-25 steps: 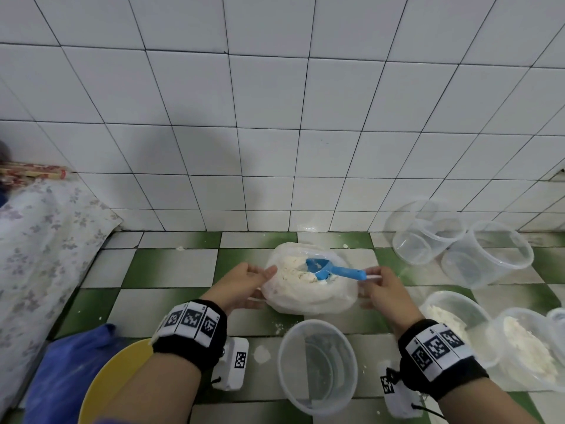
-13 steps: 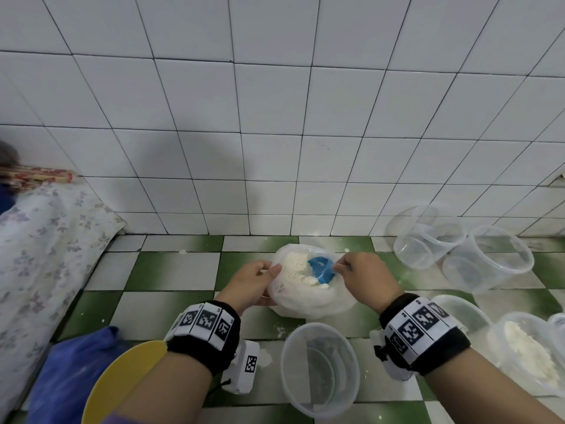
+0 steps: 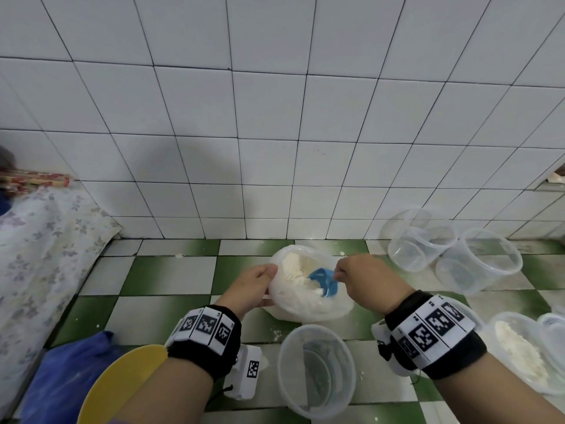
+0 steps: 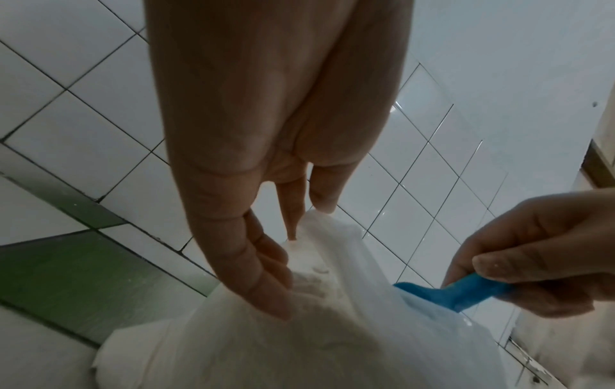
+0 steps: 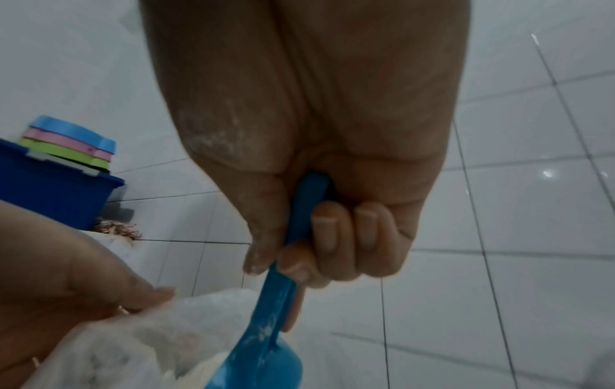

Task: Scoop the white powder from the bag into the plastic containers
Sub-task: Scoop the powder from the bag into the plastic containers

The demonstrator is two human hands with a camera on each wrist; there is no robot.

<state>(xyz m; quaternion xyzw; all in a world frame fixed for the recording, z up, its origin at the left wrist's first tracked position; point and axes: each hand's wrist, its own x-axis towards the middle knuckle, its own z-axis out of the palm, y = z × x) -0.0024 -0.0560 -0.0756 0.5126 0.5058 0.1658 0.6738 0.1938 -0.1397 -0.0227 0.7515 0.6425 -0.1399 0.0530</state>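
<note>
A clear plastic bag (image 3: pixel 308 304) of white powder (image 3: pixel 295 270) sits on the green-and-white tiled floor near the wall. My left hand (image 3: pixel 255 284) pinches the bag's left rim (image 4: pixel 312 226) and keeps it open. My right hand (image 3: pixel 360 276) grips the handle of a blue scoop (image 3: pixel 324 280), whose bowl points down into the powder. The handle (image 5: pixel 299 218) runs through my curled fingers. An empty clear container (image 3: pixel 316 368) stands just in front of the bag.
Two empty clear containers (image 3: pixel 422 240) (image 3: pixel 480 261) lie at the back right. Containers holding powder (image 3: pixel 519 353) stand at the right edge. A yellow bowl (image 3: pixel 116 384) and blue bag (image 3: pixel 61 377) are at the lower left, a floral cloth (image 3: pixel 39 255) further left.
My right hand has swung in over the bag from the right and tipped the scoop from lying flat to bowl-down in the powder. The left hand has kept its hold on the rim.
</note>
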